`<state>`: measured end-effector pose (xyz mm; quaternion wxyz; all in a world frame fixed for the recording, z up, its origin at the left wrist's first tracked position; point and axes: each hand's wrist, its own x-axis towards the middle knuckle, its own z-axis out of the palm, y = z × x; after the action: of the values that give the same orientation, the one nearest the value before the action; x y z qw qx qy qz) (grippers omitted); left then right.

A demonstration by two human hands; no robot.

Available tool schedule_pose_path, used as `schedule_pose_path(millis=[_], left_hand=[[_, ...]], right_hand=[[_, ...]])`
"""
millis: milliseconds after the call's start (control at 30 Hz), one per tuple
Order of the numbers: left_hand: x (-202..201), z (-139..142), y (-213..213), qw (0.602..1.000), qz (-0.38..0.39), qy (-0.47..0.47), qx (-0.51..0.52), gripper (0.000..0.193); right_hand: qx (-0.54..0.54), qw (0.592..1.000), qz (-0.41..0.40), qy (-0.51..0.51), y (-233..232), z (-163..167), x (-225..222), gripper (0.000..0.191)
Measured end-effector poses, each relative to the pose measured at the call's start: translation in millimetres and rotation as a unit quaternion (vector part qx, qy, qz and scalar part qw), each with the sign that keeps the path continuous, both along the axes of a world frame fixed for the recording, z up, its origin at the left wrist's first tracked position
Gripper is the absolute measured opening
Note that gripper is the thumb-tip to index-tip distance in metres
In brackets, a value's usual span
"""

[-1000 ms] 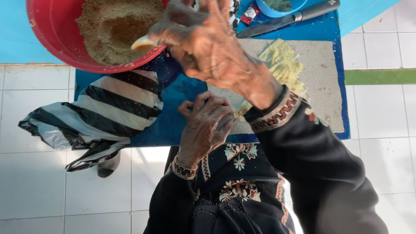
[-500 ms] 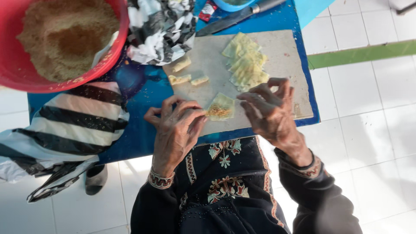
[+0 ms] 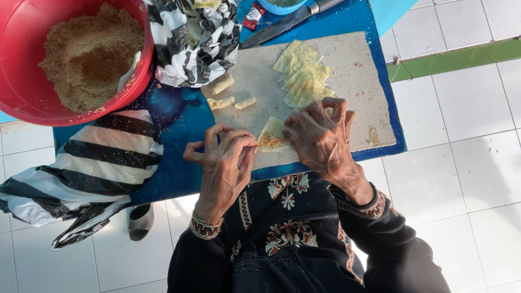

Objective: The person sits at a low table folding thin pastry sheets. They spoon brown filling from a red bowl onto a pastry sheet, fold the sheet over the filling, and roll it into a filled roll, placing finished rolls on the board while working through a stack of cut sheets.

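Both hands are at one thin, pale yellow wrapper (image 3: 273, 135) lying on the near edge of the rough grey board (image 3: 369, 92), with a small heap of brown crumb filling on it. The left hand (image 3: 225, 163) is pinched narrow, fingertips drawn together at the wrapper's left edge; the right hand (image 3: 320, 135) lies curled over its right side, fingers bent and pressing down, so whether it grips anything beneath cannot be told. Risks, as judged: the sheet looks thin and pliant and may tear under an uneven pull; the loose, granular filling may spill out of an open corner; the work sits close to the board's front edge, so crumbs could fall to the white tiled floor (image 3: 461, 179). A stack of matching wrappers (image 3: 304, 76), fanned and overlapping, lies just beyond the right hand and could be dragged by a sleeve. Three small finished rolls (image 3: 230, 97) (short, cylindrical, slightly uneven) rest near a crumpled black-and-white plastic bag (image 3: 190, 38). The red bowl (image 3: 16, 92), smooth plastic, holds coarse brown crumb. A dark knife (image 3: 282, 24) lies at the far edge of the glossy blue table (image 3: 173, 125).
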<state>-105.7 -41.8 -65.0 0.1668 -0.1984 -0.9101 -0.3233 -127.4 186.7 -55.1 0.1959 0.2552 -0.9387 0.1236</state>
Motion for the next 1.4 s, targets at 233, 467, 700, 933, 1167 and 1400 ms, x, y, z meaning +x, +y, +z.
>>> schedule_pose_path(millis=[233, 467, 700, 933, 1167, 1400], left_hand=[[5, 4, 3, 1.000, -0.007, -0.014, 0.015, 0.019], [5, 6, 11, 1.000, -0.005, 0.014, 0.021, 0.016], [3, 6, 19, 1.000, -0.007, 0.013, -0.001, 0.015], [2, -6, 23, 1.000, -0.004, 0.018, -0.016, 0.016], [4, -5, 22, 0.997, 0.001, 0.042, -0.063, 0.017], [6, 5, 16, 0.996, -0.010, 0.031, -0.079, 0.018]], right_hand=[[-0.107, 0.992, -0.040, -0.054, -8, 1, -1, 0.024], [-0.147, 0.984, 0.001, -0.098, -5, 5, 1, 0.020], [-0.128, 0.986, 0.014, -0.109, -1, 12, 5, 0.032], [-0.169, 0.979, 0.037, -0.106, 0, 4, 2, 0.034], [-0.166, 0.979, 0.042, -0.110, 4, 6, 2, 0.043], [-0.154, 0.982, 0.057, -0.097, 5, 7, 1, 0.042]])
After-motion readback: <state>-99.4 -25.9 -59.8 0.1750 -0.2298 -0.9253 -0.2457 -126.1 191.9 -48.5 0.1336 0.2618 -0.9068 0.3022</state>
